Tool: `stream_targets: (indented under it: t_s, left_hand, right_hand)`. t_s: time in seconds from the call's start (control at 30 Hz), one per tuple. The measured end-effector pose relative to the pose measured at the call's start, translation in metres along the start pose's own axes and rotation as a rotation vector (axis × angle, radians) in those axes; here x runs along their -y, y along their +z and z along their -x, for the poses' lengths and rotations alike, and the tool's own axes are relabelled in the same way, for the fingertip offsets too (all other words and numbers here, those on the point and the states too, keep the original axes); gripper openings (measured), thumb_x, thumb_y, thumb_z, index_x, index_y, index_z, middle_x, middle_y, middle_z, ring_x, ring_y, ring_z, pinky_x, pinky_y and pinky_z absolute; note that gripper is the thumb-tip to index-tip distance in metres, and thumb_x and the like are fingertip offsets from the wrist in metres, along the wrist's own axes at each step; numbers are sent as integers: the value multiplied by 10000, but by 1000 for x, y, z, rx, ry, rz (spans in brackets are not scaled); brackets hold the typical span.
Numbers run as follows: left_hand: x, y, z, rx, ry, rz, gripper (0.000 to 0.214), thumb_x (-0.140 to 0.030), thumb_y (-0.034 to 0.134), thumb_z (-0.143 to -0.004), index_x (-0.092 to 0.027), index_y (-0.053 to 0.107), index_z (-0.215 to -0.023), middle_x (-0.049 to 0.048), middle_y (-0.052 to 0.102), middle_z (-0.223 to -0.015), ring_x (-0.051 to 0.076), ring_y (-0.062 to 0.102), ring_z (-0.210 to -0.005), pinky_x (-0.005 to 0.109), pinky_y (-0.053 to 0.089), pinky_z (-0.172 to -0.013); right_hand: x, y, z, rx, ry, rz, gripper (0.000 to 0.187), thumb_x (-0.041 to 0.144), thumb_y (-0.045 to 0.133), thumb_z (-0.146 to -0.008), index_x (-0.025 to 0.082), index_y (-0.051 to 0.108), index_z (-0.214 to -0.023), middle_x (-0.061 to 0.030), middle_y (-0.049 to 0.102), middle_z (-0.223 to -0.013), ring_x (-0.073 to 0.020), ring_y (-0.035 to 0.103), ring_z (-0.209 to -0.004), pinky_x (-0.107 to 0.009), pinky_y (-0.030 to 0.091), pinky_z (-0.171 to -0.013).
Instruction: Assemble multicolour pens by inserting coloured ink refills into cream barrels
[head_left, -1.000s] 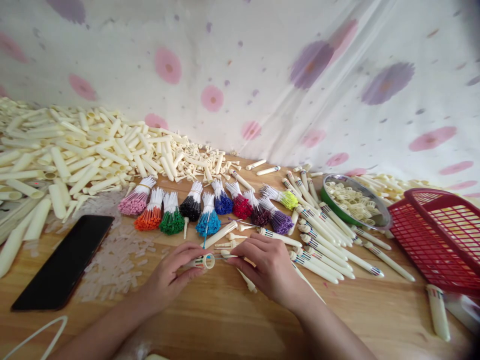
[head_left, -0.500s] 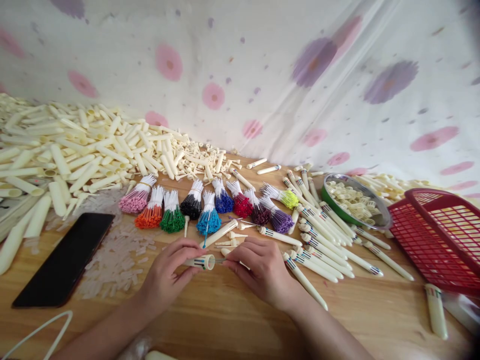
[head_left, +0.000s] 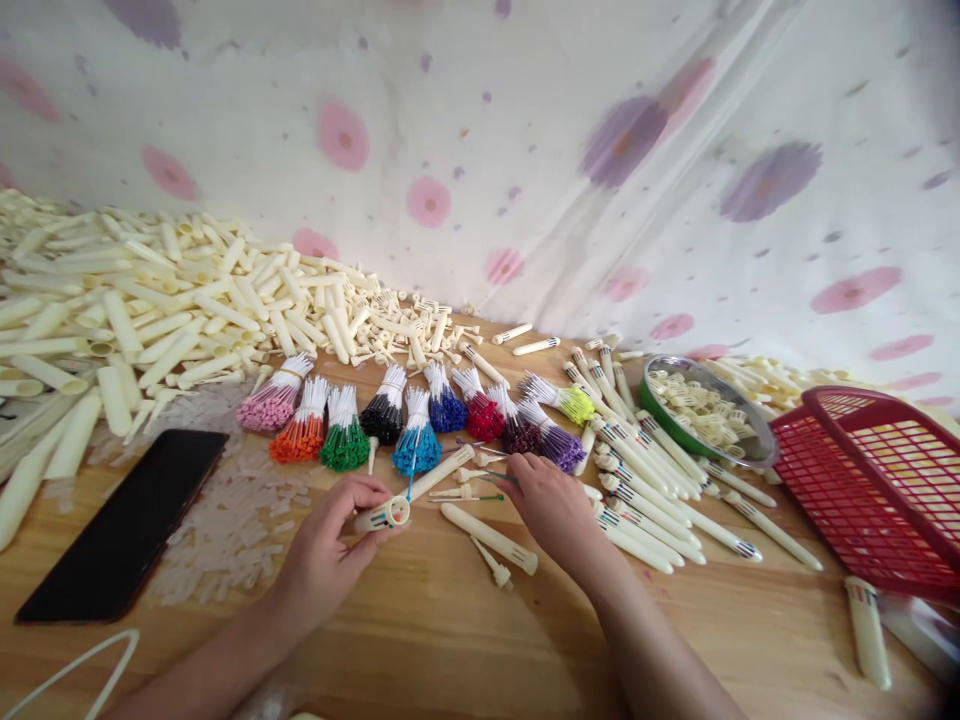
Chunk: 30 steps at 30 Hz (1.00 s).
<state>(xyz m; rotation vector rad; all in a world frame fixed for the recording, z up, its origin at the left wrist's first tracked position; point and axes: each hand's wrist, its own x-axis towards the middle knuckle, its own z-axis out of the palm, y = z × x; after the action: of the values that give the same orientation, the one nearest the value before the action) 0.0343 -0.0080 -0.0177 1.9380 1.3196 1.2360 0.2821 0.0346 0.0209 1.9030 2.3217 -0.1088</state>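
Observation:
My left hand (head_left: 330, 545) is closed round a short cream pen barrel (head_left: 382, 515), its open end facing right. My right hand (head_left: 551, 500) has reached forward to the loose thin refills (head_left: 480, 480) lying before the coloured bundles; its fingertips pinch at a thin refill, hard to make out. A row of refill bundles (head_left: 412, 425) stands behind: pink, orange, green, black, blue, red, purple, yellow. A long cream barrel half (head_left: 487, 535) and a small tip piece (head_left: 495, 568) lie on the wooden table (head_left: 450, 630) between my hands.
A heap of cream barrels (head_left: 150, 310) fills the left. Finished multicolour pens (head_left: 652, 490) lie right of centre, by a green bowl of small parts (head_left: 705, 410) and a red basket (head_left: 885, 480). A black phone (head_left: 127, 525) lies left. A flowered cloth (head_left: 525, 150) hangs behind.
My right hand left the barrel's mouth and moved forward to the loose refills. The left hand with the barrel shifted slightly left. The long barrel half on the table is now uncovered.

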Motion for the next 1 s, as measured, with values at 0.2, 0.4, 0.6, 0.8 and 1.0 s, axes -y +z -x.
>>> stream_targets:
  t_s: [0.2,0.4,0.6,0.8,1.0]
  left_hand:
    - [0,1,2,77,-159,49,94,-248,624,-778,-224,553,-834,10,629,-855,161,630,-757,238,523,-641]
    - [-3,9,-1,315,-314,159,124,-316,600,-803,-230,562,-884,26,670,-889,195,656,-841,282,539,-711]
    - [1,14,-7,280,-274,280,182,-267,609,-800,-234,580,-977,64,663,-1068,242,569,-1138,376,453,-959]
    - [-3,14,-9,232,-292,326,148,-261,654,-752,-216,609,-886,31,697,-874,199,672,-851,317,548,-780]
    - [-5,10,-14,191,-330,290,128,-271,639,-750,-200,614,-855,43,699,-876,199,677,-809,288,560,-671]
  right_hand:
    - [11,1,-8,-52,37,11,143,270,550,-881,139,604,-864,-108,670,-843,-261,625,-876,-279,408,-592]
    - [37,-23,-43,-150,-51,-60,180,316,429,-944,204,562,-988,-49,660,-993,-162,603,-938,-231,424,-674]
    - [66,-23,-83,-153,-42,-77,223,326,469,-912,142,552,-1005,-130,668,-962,-233,612,-958,-288,462,-684]
    - [66,-22,-99,-74,1,-98,230,156,390,-899,82,590,-985,-185,685,-919,-269,657,-882,-333,467,-683]
    - [58,-27,-88,-47,-79,-208,205,178,429,-845,123,626,-859,-118,689,-879,-214,643,-816,-275,433,-668]
